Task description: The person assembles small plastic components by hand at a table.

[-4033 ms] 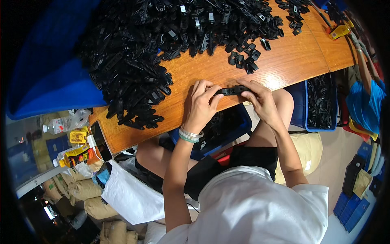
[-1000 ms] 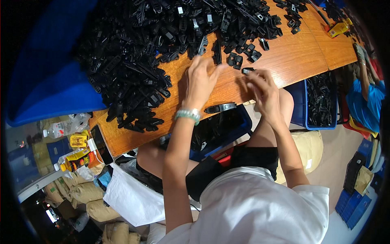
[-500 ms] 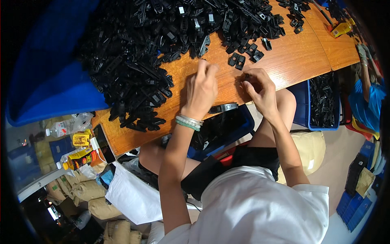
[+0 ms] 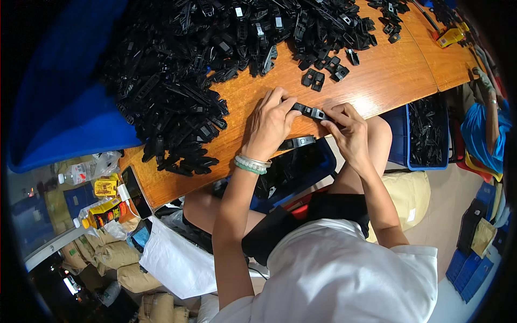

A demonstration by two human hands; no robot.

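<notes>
Gleaming near the centre of the frame, that slim black part looks hard and narrow, a pale squarish spot toward its right end, stretched between your hands over the glossy, wood-grained table. Beyond it, a jagged, matte-and-shiny heap of black pieces sprawls across the upper left and top; small blocky pieces sit at upper centre. Just below your grip, a smooth, gently bowed strip lies along the table's near edge. Your left hand, beaded bracelets at the wrist, is clamped on the part's left end, knuckles bent, back upward. Your right hand pinches the other end, thumb beneath, fingers curled, forearm slanting in from lower right.
</notes>
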